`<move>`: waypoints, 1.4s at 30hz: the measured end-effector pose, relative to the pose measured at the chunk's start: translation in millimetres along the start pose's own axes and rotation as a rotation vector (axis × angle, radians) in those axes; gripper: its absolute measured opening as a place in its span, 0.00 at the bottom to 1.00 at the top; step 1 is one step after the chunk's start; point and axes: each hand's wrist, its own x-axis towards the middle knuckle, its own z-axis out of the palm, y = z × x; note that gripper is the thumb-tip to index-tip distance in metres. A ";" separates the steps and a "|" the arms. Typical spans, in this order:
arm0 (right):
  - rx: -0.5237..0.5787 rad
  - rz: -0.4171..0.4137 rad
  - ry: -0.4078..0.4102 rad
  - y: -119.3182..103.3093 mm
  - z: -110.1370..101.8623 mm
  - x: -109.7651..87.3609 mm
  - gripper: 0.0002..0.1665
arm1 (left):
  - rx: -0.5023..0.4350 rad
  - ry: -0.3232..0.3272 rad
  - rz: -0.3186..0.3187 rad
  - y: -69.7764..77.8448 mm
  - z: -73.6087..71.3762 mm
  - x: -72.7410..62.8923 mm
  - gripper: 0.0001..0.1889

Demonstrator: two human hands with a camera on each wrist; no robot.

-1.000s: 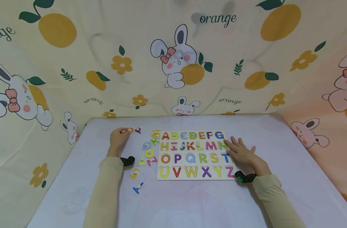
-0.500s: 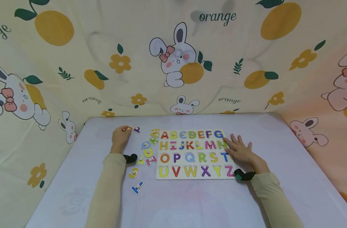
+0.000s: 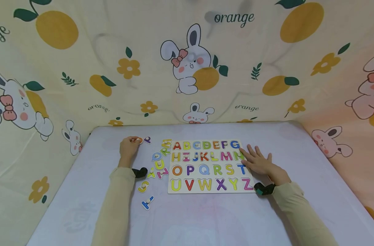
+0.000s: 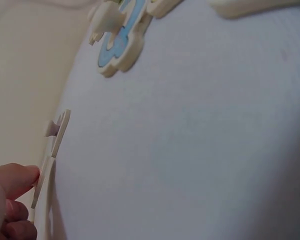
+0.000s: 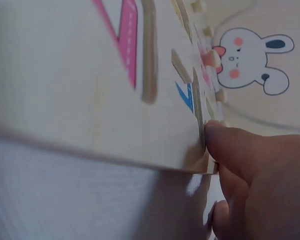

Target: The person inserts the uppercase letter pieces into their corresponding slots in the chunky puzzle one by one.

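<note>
Pinching the orange letter piece (image 3: 139, 140) with curled fingers of the left hand (image 3: 129, 147), toward the far left of the white table (image 3: 205, 218). Impossible to tell how squarely its knob is caught, with fingertips in the way. Just beyond, lying close to the purple P piece (image 3: 147, 140); touching or not, hard to say. Best, seemingly, to grip by the knob and lift straight up, so as not to drag the P along.

Resting with the right hand (image 3: 259, 164), fingers straight and spread, on the right edge of the letter board (image 3: 214, 185), thumb beside the N. Probably wise to press only lightly there, without tipping that edge.

Scattered between left hand and board: the green R (image 3: 165, 152), light blue Q (image 3: 157, 156), yellow U (image 3: 159, 165) and pink Z (image 3: 163, 173), several crowded together. Nearer, and more apart: the yellow S (image 3: 143, 186) and blue T (image 3: 148, 203). Worth carrying high over this clutter. On the board, knobs along the upper two rows; none visible along the lower two. Behind everything, a patterned cloth (image 3: 236, 68).
</note>
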 end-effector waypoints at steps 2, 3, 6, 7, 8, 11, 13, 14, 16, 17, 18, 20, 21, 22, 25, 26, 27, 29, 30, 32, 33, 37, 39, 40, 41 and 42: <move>0.010 0.001 -0.008 -0.6 -1.2 -0.4 0.43 | -0.013 0.005 0.000 -0.1 -0.6 -1.0 0.17; 0.015 0.002 -0.013 -0.8 -1.7 -0.7 0.43 | -0.023 0.007 -0.002 0.0 -1.0 -1.6 0.17; 0.015 0.006 -0.028 -0.7 -3.2 -0.5 0.44 | -0.058 0.022 0.005 0.5 -2.1 -3.6 0.16; 0.016 0.006 -0.032 -0.7 -3.8 -0.7 0.44 | -0.072 0.031 0.013 0.7 -2.6 -4.5 0.16; 0.018 0.004 -0.034 -0.5 -4.4 -0.8 0.44 | -0.081 0.036 0.022 0.9 -3.1 -5.5 0.16; 0.024 0.003 -0.036 -1.1 -6.0 -0.8 0.44 | -0.110 0.061 0.068 2.4 -4.5 -9.0 0.15; 0.028 0.004 -0.033 -1.3 -6.3 -1.3 0.44 | -0.119 0.067 0.095 4.3 -5.8 -12.1 0.14; 0.029 0.005 -0.030 -1.8 -6.4 -1.4 0.44 | -0.122 0.063 0.102 5.4 -6.3 -13.8 0.15; 0.027 0.008 -0.027 -2.3 -6.4 -1.7 0.44 | -0.128 0.052 0.113 7.5 -7.1 -17.1 0.15; 0.026 0.008 -0.025 -2.3 -6.2 -1.9 0.44 | -0.128 0.043 0.115 8.7 -7.4 -19.0 0.15; 0.030 0.006 -0.020 -2.8 -6.5 -2.5 0.44 | -0.127 0.036 0.119 9.7 -7.7 -20.8 0.15; 0.039 0.002 -0.016 -3.4 -7.1 -4.1 0.44 | -0.122 0.023 0.132 12.1 -8.5 -24.4 0.15; 0.041 0.002 -0.014 -3.1 -7.3 -4.6 0.44 | -0.116 0.018 0.143 13.5 -9.1 -26.2 0.15; 0.046 0.001 -0.011 -3.2 -7.6 -5.3 0.44 | -0.111 0.016 0.158 15.2 -9.7 -28.1 0.15; 0.050 0.005 -0.008 -3.2 -7.2 -5.5 0.45 | -0.097 0.015 0.199 20.6 -12.4 -34.0 0.15; 0.054 0.003 -0.007 -3.1 -6.8 -5.0 0.45 | -0.099 0.017 0.209 22.7 -13.2 -36.3 0.14; 0.050 0.005 -0.006 -2.9 -6.5 -4.4 0.45 | -0.104 0.017 0.217 24.5 -13.6 -38.4 0.14; 0.047 0.006 -0.005 -2.4 -5.7 -4.0 0.45 | -0.117 0.012 0.225 28.0 -13.2 -42.7 0.14; 0.047 0.001 -0.003 -2.2 -5.4 -4.0 0.44 | -0.125 0.008 0.224 29.4 -12.4 -44.7 0.14; 0.042 0.000 0.000 -2.7 -4.8 -3.4 0.44 | -0.139 -0.009 0.213 32.2 -10.8 -49.8 0.14; 0.038 0.002 0.004 -2.7 -4.7 -3.5 0.44 | -0.144 -0.022 0.209 33.5 -9.6 -52.4 0.15; 0.041 -0.001 0.030 -5.3 -5.6 -5.1 0.43 | -0.160 -0.083 0.192 40.4 -5.2 -66.5 0.16; 0.045 -0.001 0.046 -6.3 -5.6 -5.7 0.43 | -0.166 -0.109 0.196 43.8 -3.0 -73.7 0.16; 0.046 0.000 0.053 -6.8 -5.4 -5.6 0.43 | -0.165 -0.121 0.200 45.3 -1.9 -77.2 0.16; 0.049 -0.001 0.059 -7.0 -5.1 -5.8 0.43 | -0.159 -0.132 0.207 46.5 -0.9 -80.4 0.16; 0.049 0.000 0.065 -7.0 -4.6 -5.8 0.43 | -0.153 -0.144 0.211 47.7 0.3 -83.3 0.16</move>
